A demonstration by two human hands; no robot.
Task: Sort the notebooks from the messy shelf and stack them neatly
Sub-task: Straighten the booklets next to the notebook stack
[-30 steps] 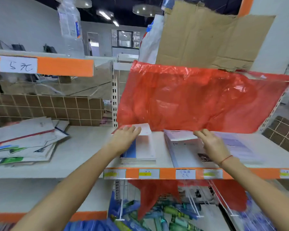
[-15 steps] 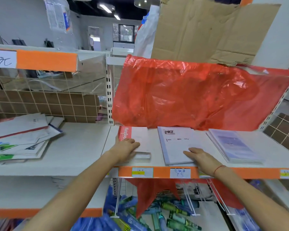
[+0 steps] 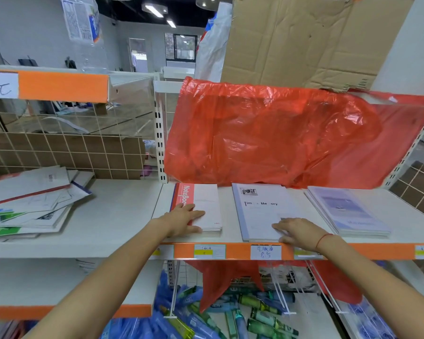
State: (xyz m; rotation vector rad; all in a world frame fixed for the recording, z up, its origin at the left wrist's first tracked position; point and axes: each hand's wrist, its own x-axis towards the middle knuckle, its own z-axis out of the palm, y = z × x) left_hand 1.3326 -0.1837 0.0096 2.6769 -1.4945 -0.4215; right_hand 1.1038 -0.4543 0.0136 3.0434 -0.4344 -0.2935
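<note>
Both hands rest flat on notebook stacks at the frame centre.
Left hand (image 3: 185,220) lies with straight fingers on the red-spined notebook stack (image 3: 201,206); right hand (image 3: 295,231), fingers also straight, presses the grey "Time Memory" notebook stack (image 3: 260,211).

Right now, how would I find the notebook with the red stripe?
Look under the big red plastic sheet at the white shelf with three neat piles. It tops the left pile, under the left hand. That notebook alone has a red strip reading "NoteBook" down its left edge; the other two piles are pale purple.

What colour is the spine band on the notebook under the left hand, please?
Red with white lettering, on the notebook; head view.
</note>
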